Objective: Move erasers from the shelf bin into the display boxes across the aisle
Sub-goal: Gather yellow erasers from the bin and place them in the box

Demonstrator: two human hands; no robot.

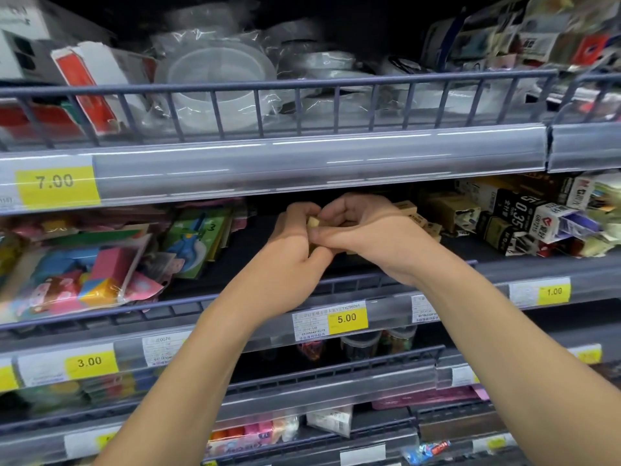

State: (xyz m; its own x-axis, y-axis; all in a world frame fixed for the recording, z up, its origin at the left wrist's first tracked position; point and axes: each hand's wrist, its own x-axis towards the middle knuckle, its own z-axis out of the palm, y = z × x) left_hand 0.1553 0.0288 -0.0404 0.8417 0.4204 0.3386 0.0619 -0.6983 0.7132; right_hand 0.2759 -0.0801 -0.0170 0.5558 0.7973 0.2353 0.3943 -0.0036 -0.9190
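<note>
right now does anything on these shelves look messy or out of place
Yes. To the right of the hands, the small boxed erasers lie tumbled at mixed angles, not in rows. On the top shelf, a red and white carton leans over with a torn-looking edge. Both hands hold a small tan eraser.

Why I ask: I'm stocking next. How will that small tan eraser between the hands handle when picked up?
The eraser looks blocky, so probably stiff and unlikely to roll. It's tiny between the left hand and right hand, so likely light, easily dropped.

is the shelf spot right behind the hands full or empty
Mostly empty: the dark shelf floor shows bare behind both hands, with small boxed erasers piled only to the right.
</note>
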